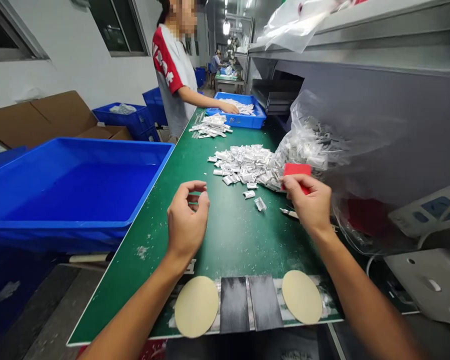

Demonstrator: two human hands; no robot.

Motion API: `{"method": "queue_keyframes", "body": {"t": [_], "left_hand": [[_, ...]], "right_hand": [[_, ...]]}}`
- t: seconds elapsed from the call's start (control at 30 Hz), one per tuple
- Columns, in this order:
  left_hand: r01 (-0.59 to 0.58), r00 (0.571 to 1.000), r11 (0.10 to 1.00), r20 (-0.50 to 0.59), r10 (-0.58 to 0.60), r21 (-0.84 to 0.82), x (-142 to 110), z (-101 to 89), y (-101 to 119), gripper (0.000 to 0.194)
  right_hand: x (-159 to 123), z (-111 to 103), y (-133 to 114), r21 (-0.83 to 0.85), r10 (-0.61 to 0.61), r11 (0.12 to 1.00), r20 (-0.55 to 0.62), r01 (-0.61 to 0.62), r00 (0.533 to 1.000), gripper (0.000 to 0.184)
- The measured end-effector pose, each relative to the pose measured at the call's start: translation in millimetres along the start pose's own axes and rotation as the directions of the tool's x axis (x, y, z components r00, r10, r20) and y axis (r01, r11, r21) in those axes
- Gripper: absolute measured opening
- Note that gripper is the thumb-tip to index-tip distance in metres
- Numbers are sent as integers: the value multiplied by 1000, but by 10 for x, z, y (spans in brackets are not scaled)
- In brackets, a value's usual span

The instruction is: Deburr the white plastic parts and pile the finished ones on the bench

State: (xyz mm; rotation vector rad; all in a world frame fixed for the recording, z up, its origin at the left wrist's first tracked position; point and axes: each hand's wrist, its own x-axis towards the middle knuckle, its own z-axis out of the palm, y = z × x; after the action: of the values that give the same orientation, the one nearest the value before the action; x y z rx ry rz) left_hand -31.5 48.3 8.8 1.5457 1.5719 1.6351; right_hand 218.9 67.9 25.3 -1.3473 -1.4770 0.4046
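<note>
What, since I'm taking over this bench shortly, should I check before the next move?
Red rectangular card gripped in right hand: ok.
Left hand free, fingers curled on nothing: ok.
Pile of small silver-white packets on the green bench mat: ok, lying on the mat.
Stray silver-white packet lying apart from the pile: not ok.
Clear plastic bag beside the pile, its contents: cannot tell, too blurred behind the plastic.

Flat red card (297, 170), held upright
</note>
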Motion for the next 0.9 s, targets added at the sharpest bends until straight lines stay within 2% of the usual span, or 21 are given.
{"method": "queue_keyframes", "body": {"t": [0.07, 0.13, 0.23, 0.33, 0.4, 0.5, 0.63, 0.7, 0.8, 0.83, 0.9], "left_hand": [[-25, 999, 1000, -39, 25, 14, 34, -18, -13, 17], [-52, 992, 999, -118, 53, 14, 77, -50, -27, 16], [-86, 967, 996, -241, 83, 0, 169, -116, -59, 16], [-109, 955, 994, -279, 103, -4, 264, -177, -90, 17], [-107, 973, 994, -204, 108, 19, 287, -225, -94, 18], [-86, 996, 994, -20, 88, 68, 211, -360, -55, 20], [-88, 984, 974, 167, 53, 211, -74, -686, 27, 16], [-137, 935, 938, 354, 17, 317, -254, -862, 28, 19], [-277, 778, 879, 628, -33, 388, -498, -1063, -57, 28], [-310, 739, 867, 673, -38, 389, -556, -1104, -100, 29], [-332, 715, 863, 699, -34, 382, -615, -1137, -177, 26]], "right_hand": [[67, -48, 114, -118, -52, 992, 4, 52, 999, 36], [83, -7, 225, -211, -105, 969, 132, 131, 986, 33], [11, 192, 380, -297, -149, 917, 360, 265, 921, 43], [-66, 403, 523, -358, -157, 867, 465, 347, 871, 56], [-75, 476, 598, -391, -155, 842, 485, 372, 861, 52], [-40, 485, 669, -414, -157, 825, 487, 385, 859, 47], [18, 443, 712, -395, -160, 844, 458, 362, 875, 45], [32, 431, 721, -385, -163, 857, 425, 341, 890, 44], [25, 434, 720, -391, -167, 858, 402, 334, 900, 42], [17, 440, 718, -400, -165, 852, 408, 338, 898, 41], [-2, 460, 717, -427, -158, 832, 431, 355, 889, 40]]}}
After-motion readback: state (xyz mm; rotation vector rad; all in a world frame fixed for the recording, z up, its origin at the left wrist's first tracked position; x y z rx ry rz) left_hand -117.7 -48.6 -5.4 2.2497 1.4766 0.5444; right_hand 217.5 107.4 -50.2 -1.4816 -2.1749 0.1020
